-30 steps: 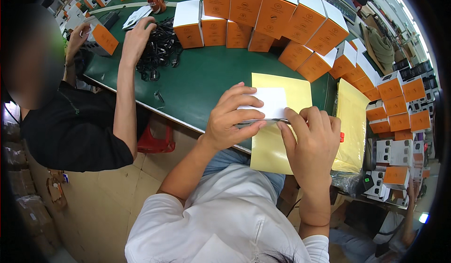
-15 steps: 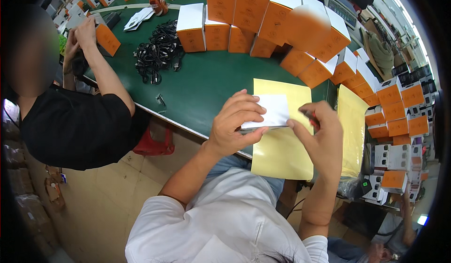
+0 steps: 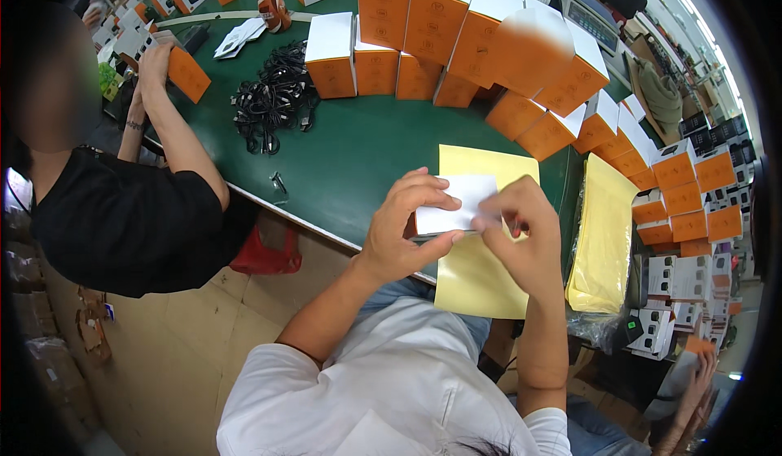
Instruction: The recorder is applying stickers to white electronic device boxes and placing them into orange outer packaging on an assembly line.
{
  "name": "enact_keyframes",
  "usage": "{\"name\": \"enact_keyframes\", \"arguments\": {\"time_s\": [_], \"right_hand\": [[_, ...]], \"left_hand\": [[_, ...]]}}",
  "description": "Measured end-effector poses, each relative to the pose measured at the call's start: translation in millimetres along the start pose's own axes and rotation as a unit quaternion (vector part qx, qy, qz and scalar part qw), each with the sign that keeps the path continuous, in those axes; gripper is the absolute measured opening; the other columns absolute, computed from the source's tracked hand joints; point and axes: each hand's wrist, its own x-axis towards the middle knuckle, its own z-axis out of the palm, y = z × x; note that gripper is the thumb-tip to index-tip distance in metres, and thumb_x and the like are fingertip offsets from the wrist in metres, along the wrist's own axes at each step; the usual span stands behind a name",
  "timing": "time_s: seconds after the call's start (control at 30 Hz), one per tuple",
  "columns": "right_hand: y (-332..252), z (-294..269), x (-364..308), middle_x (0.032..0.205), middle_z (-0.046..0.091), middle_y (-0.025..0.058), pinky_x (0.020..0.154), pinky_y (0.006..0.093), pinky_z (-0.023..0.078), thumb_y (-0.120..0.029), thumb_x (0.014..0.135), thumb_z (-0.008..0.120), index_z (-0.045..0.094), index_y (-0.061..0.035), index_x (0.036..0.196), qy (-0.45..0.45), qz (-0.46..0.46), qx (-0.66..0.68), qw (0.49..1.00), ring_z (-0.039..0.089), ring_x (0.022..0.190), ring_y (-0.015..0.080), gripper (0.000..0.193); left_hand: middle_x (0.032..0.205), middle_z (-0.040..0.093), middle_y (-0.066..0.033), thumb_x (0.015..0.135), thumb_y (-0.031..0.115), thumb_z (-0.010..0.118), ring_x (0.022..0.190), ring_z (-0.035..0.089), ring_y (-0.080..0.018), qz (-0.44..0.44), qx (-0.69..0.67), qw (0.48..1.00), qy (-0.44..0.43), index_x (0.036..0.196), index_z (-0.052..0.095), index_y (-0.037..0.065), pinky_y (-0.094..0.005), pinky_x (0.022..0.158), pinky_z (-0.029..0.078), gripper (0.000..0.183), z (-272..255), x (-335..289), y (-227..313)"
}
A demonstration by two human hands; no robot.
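Across the room runs a broad green desk (image 3: 350, 138), and beyond the hands stand stacked orange-and-white cardboard boxes (image 3: 440, 16). Beneath the hands lies a flat, glossy yellow sheet (image 3: 481, 285); farther off, ahead and to their left, sits a tangled heap of black cables (image 3: 273, 101). The person's left hand (image 3: 389, 232) clasps a small white-topped box (image 3: 468, 191), fingers over the top, thumb along the near side. The right hand (image 3: 533, 248) curls at the box's right end, too blurred for me to tell whether it pinches anything. I'd keep the left clasp steady, the box level, the right fingertips light.
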Motion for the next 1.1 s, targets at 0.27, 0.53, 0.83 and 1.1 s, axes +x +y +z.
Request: {"name": "enact_keyframes", "arguments": {"time_s": [0.27,0.53,0.83,1.1], "right_hand": [[26,-3,-3,0.086,0.058,0.0006,0.065,0.0341,0.040,-0.018,0.072,0.089,0.080,-0.0158,0.089,-0.009,-0.191,-0.171,0.966,0.050,0.074,0.0204,0.019],[39,6,-11,0.092,0.058,0.0033,0.070,0.0360,0.047,-0.006,0.072,0.085,0.077,-0.0124,0.093,-0.012,-0.171,-0.096,0.981,0.054,0.079,0.0229,0.023],[38,-6,-13,0.096,0.051,0.0061,0.071,0.0280,0.044,0.004,0.082,0.073,0.071,-0.0049,0.102,-0.070,-0.119,0.066,0.988,0.051,0.081,0.0161,0.022],[22,-51,-66,0.113,0.045,0.0089,0.082,0.0266,0.043,0.005,0.094,0.056,0.050,-0.0021,0.118,0.040,0.055,0.084,0.994,0.047,0.088,0.0143,0.026]], "left_hand": [[0.115,0.075,-0.0053,0.080,0.011,0.089,0.122,0.064,-0.0297,0.018,-0.015,1.000,-0.012,0.125,0.061,0.008,-0.0545,0.113,0.043,0.054,-5,5,-1],[0.118,0.073,-0.0078,0.078,0.014,0.087,0.121,0.064,-0.0313,0.089,0.089,0.989,-0.082,0.102,0.078,0.011,-0.0544,0.112,0.045,0.026,-16,9,-1],[0.127,0.070,-0.0101,0.073,0.010,0.086,0.122,0.061,-0.0346,0.031,0.106,0.987,-0.115,0.101,0.079,0.012,-0.0491,0.106,0.048,0.029,-16,14,13],[0.129,0.068,-0.0149,0.069,0.009,0.087,0.122,0.059,-0.0379,0.030,0.124,0.986,-0.107,0.099,0.080,0.013,-0.0500,0.104,0.046,0.031,-15,22,4]]}}
